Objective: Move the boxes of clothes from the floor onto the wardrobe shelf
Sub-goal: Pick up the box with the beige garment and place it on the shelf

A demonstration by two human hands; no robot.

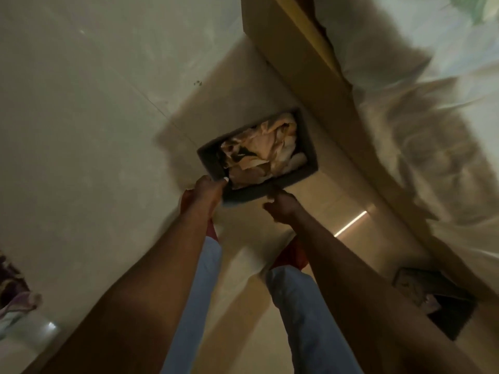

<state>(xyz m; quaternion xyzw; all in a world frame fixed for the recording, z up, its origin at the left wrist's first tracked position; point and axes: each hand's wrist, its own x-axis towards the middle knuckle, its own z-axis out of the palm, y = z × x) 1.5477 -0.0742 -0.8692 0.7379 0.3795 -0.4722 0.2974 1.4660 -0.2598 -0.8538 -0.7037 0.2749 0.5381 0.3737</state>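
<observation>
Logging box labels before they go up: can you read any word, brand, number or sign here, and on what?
None legible. The grey box held by the left hand and right hand shows no label. The second box at right is too dark and blurred to tell.

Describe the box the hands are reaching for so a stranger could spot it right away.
Follow the long wooden bed frame down to the pale floor beside it. There sits a dark grey box heaped with peach clothes, left hand on its corner. The other box lies apart, lower right.
</observation>
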